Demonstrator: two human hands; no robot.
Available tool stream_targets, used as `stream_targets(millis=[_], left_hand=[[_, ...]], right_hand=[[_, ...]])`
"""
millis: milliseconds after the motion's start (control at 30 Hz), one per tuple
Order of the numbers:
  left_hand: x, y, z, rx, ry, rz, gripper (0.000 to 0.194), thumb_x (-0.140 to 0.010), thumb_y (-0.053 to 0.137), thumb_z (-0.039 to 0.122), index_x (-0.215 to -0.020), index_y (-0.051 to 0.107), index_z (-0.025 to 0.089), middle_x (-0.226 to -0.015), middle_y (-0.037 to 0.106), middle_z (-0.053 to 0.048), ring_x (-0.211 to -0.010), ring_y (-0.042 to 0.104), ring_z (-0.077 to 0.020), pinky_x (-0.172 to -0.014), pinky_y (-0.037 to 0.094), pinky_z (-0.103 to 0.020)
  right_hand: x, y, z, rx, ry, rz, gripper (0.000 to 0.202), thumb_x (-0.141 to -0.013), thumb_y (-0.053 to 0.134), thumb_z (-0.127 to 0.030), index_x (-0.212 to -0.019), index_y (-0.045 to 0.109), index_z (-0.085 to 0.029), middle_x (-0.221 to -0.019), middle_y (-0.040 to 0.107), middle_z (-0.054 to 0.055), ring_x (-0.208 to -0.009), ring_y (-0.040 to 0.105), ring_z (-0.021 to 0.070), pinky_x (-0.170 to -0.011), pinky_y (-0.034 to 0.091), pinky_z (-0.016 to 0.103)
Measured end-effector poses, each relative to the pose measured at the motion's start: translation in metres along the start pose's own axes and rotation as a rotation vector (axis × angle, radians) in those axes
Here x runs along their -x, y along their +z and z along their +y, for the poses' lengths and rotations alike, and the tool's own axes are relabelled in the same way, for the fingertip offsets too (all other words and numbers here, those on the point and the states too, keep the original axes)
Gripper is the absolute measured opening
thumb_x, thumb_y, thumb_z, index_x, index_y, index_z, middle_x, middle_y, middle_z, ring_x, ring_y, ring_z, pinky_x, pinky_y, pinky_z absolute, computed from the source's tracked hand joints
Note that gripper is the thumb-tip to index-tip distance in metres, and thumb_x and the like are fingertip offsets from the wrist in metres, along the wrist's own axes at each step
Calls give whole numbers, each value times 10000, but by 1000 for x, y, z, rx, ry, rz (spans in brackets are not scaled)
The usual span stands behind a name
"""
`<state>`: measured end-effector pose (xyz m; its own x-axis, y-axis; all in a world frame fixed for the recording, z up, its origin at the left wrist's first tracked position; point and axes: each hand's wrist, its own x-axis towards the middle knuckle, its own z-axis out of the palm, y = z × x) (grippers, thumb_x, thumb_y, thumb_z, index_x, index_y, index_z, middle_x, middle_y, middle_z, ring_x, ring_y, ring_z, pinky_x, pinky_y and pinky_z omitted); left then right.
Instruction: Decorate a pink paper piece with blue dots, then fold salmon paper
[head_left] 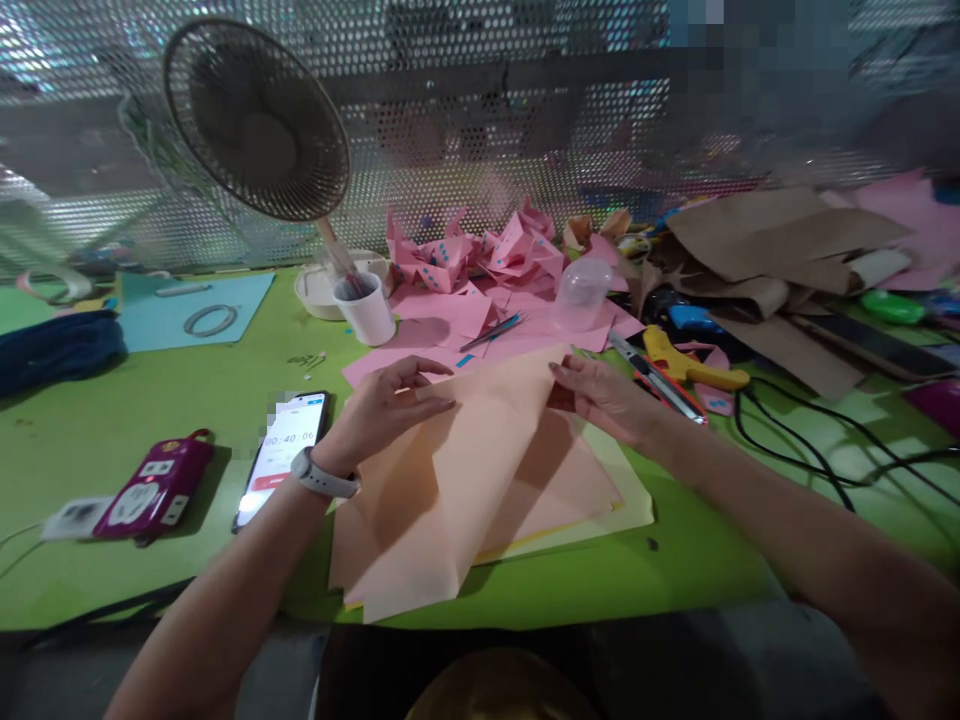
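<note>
A sheet of peach paper (484, 430) is lifted and bent over in front of me, above a stack of peach and yellow paper sheets (551, 490). At its upper right corner, my right hand (600, 395) pinches the sheet between thumb and fingers. My left hand (390, 405), with a pale watch on the wrist, hovers at the sheet's upper left edge. Its thumb and fingers are apart, the tips close to the paper. Pink paper pieces (442, 315) lie just beyond, with tweezers (491, 330) on top.
A phone (289, 445) and a magenta power strip (154, 485) are at the left. Behind stand a white cup (365, 310) and a fan (259, 120). A utility knife (656, 375), a yellow glue gun (690, 365), black cables (810, 440) and brown paper (780, 240) lie at the right.
</note>
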<state>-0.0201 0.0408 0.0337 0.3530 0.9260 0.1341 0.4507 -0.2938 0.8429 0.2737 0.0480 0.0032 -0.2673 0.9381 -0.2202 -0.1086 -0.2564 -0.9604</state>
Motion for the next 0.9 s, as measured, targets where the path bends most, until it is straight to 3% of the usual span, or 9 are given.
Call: stream_targets(millis=[167,400,533,667,767,900], left_hand=[[0,3,-1,-24,-43,-52,504,-770,743,519,-1149,654,200,-904,703,-58,-854,661,-201,-768,546,-331],[-1,0,-2,-46,-154,-140,505,-735,755,536,-1091,673,188,-783,718,-50,-752,678,-213,-620,525,-303],[-1,1,-3,-48,-143,-148,481,-722,764,537,-1056,688,200,-721,697,-25,-690,656,-190,-581,501,-275],[0,0,-2,-59,-164,-139,520,-685,790,537,-1056,693,186,-688,668,-10,-648,633,-171,-560,476,-253],[-1,-2,0,-73,-185,-135,533,-664,805,531,-1037,696,167,-671,650,-10,-614,608,-160,-535,448,-241],[-3,-4,0,-66,-221,-159,526,-663,804,520,-1024,683,157,-621,592,12,-568,553,-139,-501,393,-226]], right_hand=[[-1,3,-4,-99,-22,60,379,-619,855,-455,-848,676,-213,-923,737,29,-859,676,180,-879,558,354],[2,3,-6,-148,-27,59,361,-587,878,-356,-868,716,-197,-924,745,28,-832,674,158,-809,558,312],[-2,0,-2,-112,-39,128,397,-573,895,-413,-842,702,-193,-883,736,21,-756,658,137,-688,557,265],[-7,-2,2,-128,-84,169,411,-542,911,-441,-741,673,-171,-775,712,7,-679,635,118,-700,567,277],[-7,-2,3,-146,-110,159,457,-512,931,-400,-838,696,-182,-781,713,-4,-691,646,124,-721,575,287],[-7,-2,4,-138,-123,181,568,-564,923,-320,-1066,683,-206,-767,697,-22,-723,666,140,-742,584,300]])
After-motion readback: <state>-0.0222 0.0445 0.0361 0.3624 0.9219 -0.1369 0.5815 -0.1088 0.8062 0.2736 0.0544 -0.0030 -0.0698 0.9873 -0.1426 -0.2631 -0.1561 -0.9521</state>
